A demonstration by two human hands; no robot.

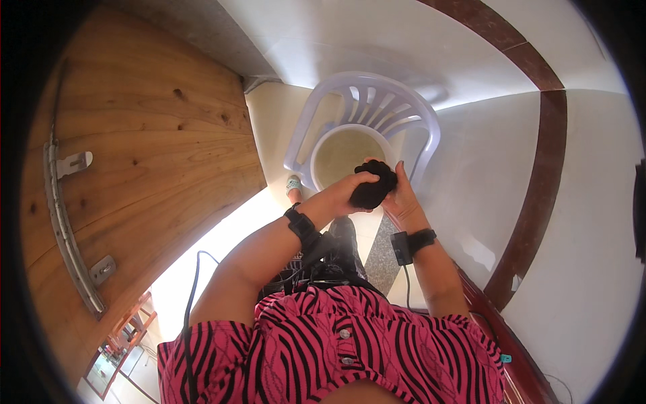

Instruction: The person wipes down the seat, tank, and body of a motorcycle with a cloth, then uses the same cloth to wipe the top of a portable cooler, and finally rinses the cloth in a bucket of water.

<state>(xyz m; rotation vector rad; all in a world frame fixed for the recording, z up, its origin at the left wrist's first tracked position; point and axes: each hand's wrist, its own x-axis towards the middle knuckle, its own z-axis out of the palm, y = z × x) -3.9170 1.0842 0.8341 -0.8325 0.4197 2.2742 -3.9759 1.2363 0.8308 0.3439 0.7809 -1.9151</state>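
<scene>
A bunched-up black cloth is held in front of me, above the near right rim of a round basin. My left hand is closed around its left side, with the thumb lying over the top. On its right, my right hand presses against the cloth with the thumb pointing up; its other fingers are partly hidden behind the bundle. The basin holds cloudy, greenish-brown liquid and rests on the seat of a pale lilac plastic armchair.
A wooden door with a metal hinge strip and latches stands at my left. A white tiled wall with a dark red band rises at the right. Black devices with cables are strapped to both wrists. One foot in a pale green shoe shows beside the chair.
</scene>
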